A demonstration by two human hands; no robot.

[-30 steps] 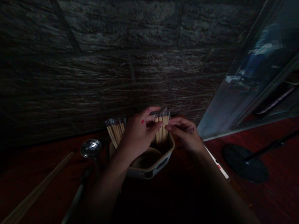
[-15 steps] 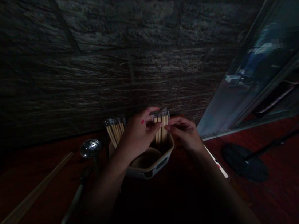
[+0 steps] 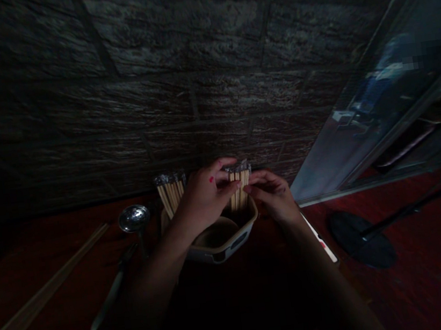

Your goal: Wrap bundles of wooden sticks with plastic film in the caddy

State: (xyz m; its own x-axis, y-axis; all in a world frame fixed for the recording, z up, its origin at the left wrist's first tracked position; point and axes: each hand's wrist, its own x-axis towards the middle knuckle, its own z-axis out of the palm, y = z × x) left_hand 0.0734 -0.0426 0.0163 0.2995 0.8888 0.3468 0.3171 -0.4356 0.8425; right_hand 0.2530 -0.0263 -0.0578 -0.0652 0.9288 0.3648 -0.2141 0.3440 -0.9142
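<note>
Wrapped chopsticks (image 3: 240,192) stand upright in the right part of a light-rimmed plastic basket (image 3: 218,254), clear wrapping showing at their tops. My left hand (image 3: 207,191) curls round this bundle from the left, its thumb across the front. From the right, my right hand (image 3: 273,193) pinches the bundle's edge between thumb and fingers. A second bunch of wrapped chopsticks (image 3: 171,194) leans in the basket's left part, partly behind my left hand. The front of the basket holds a round container (image 3: 217,232), mostly in shadow.
A shiny metal ladle (image 3: 134,218) and a light-handled utensil (image 3: 108,301) lie left of the basket on the dark red table (image 3: 59,235). Long thin sticks (image 3: 46,293) cross the far left. Behind rises a stone wall (image 3: 211,96); at right are a door (image 3: 325,156) and a round stand base (image 3: 362,238).
Almost nothing differs. The chopsticks between my hands have shifted very slightly to the right; both hands keep their hold.
</note>
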